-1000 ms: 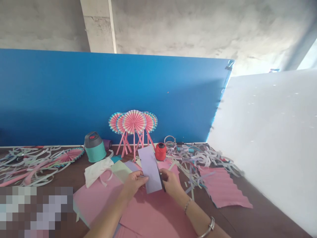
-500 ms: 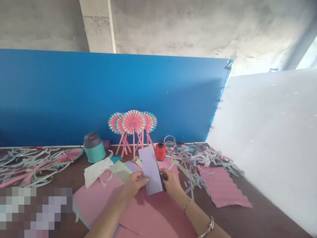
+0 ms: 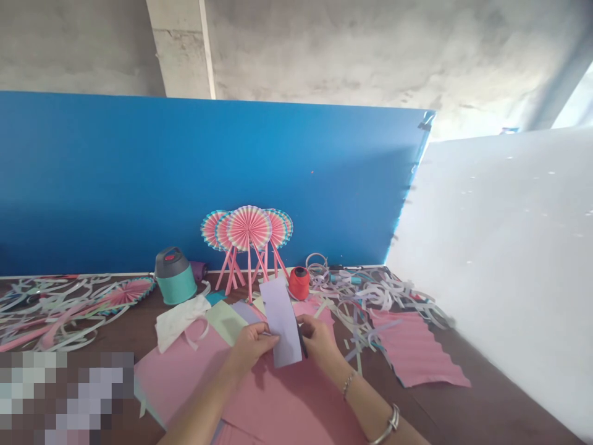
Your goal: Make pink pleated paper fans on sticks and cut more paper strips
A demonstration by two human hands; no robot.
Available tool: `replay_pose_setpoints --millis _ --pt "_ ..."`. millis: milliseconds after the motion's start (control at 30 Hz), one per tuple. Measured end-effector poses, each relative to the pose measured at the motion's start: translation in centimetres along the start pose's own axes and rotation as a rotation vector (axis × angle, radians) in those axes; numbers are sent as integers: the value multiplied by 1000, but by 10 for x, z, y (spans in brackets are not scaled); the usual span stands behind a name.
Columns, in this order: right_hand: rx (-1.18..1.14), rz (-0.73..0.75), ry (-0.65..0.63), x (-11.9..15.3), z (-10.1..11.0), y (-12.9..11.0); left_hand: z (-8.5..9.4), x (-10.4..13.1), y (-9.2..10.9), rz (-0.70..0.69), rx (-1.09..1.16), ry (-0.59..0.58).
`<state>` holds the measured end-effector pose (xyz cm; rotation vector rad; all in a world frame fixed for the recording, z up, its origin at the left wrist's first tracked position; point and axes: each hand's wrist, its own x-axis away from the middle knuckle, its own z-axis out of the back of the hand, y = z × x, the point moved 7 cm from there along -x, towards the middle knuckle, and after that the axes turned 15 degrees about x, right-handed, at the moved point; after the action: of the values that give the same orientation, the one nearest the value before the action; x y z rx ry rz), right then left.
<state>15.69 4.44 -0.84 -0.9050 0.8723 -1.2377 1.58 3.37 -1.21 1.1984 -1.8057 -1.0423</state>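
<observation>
In the head view, my left hand (image 3: 254, 347) pinches the left edge of a lilac paper piece (image 3: 281, 324) between thumb and fingers. My right hand (image 3: 319, 340) is closed at the paper's right edge around a thin black tool (image 3: 302, 343). That tool lies along the paper's edge, and its exact kind is hard to make out. Below both hands are large pink sheets (image 3: 287, 402). A pale green sheet (image 3: 226, 321) sits beyond the left hand.
Several pink paper fans (image 3: 249, 228) stand before a blue partition (image 3: 139, 179). Nearby are a teal and grey container (image 3: 176, 281) and a small red container (image 3: 299, 284). Curled paper strips (image 3: 384, 296) lie at the right, beside a wavy pink sheet (image 3: 419, 352). White crumpled paper (image 3: 180, 318) rests left.
The lilac paper has shifted slightly against my right hand, its lower right corner now a little further left. Both hands keep their hold in nearly the same place.
</observation>
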Motion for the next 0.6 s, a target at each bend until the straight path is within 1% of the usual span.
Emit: replay_pose_setpoints --millis 133,400,600 --pt "-34 -15 17 -1 1 1 -1 -2 -4 0 -37 -27" --pt "39 -22 82 -1 11 1 -1 -4 -8 -2 -65 -45" --pt "11 -41 72 -1 11 2 -4 -3 -9 7 -61 -61"
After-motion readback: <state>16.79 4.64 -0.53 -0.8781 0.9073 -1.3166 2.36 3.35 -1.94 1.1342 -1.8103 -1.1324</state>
